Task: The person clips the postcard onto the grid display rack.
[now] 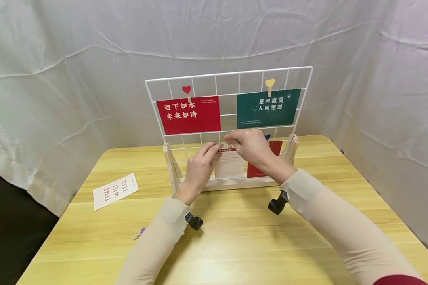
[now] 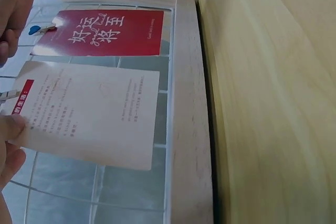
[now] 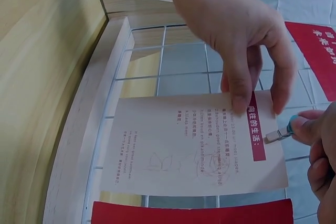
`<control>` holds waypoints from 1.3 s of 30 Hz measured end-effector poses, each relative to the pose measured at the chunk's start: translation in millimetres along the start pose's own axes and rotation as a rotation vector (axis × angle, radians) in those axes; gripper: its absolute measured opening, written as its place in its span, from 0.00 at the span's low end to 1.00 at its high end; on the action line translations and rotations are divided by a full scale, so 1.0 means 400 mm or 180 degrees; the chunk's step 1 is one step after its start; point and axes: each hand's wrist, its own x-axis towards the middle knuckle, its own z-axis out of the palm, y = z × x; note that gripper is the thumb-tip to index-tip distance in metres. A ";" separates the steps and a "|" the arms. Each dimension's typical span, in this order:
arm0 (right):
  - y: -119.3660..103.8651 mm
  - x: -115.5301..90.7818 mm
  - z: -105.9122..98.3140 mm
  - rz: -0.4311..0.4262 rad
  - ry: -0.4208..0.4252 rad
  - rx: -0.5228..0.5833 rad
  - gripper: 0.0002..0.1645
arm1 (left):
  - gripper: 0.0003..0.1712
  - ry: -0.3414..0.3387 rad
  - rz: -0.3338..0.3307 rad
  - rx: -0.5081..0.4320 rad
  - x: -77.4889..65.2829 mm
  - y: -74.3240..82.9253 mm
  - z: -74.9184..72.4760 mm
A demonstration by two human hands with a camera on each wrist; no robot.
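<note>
My left hand (image 1: 200,164) pinches the edge of a white printed card (image 1: 230,165) against the lower part of a white wire grid rack (image 1: 228,74). Thumb and fingers of my right hand (image 1: 253,147) pinch a small clothespin (image 3: 278,135) at the card's top edge. Its tip lies over the red heading strip, and a blue-green end shows by the thumb. Beside this card hangs a red card (image 2: 105,34), held by a clip with a blue top (image 2: 34,30). My right hand and forearm partly cover that card in the head view.
Higher on the grid hang a red card (image 1: 189,122) with a red heart clip (image 1: 187,89) and a green card (image 1: 267,113) with a yellow heart clip (image 1: 270,83). On the table's left lie a white card (image 1: 115,191) and a purple-topped clip (image 1: 140,233).
</note>
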 end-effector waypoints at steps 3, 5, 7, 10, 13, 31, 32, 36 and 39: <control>0.005 0.000 0.002 -0.0061 0.0017 0.0030 0.11 | 0.13 -0.0061 0.0051 -0.0015 0.001 -0.003 -0.010; 0.008 0.000 0.003 -0.0109 0.0044 0.0047 0.11 | 0.13 -0.0088 0.0073 -0.0031 0.002 -0.004 -0.013; 0.008 0.000 0.004 -0.0147 0.0067 0.0055 0.11 | 0.13 -0.0107 0.0075 -0.0047 0.003 -0.005 -0.014; 0.009 0.000 0.004 -0.0175 0.0077 0.0055 0.11 | 0.13 -0.0119 0.0074 -0.0064 0.004 -0.006 -0.014; 0.009 0.000 0.002 -0.0174 0.0066 0.0057 0.11 | 0.13 -0.0113 0.0085 -0.0093 0.006 -0.006 -0.015; 0.012 -0.011 0.003 -0.0730 0.0221 -0.0385 0.12 | 0.16 -0.0514 0.0144 -0.0129 0.020 -0.010 -0.070; 0.012 -0.011 0.003 -0.0779 0.0248 -0.0413 0.12 | 0.16 -0.0538 0.0136 -0.0131 0.021 -0.010 -0.074; 0.013 -0.012 0.005 -0.0895 0.0310 -0.0520 0.13 | 0.17 -0.0630 0.0103 -0.0158 0.023 -0.012 -0.088; 0.015 -0.013 0.005 -0.0945 0.0331 -0.0561 0.14 | 0.18 -0.0705 0.0051 -0.0193 0.025 -0.012 -0.100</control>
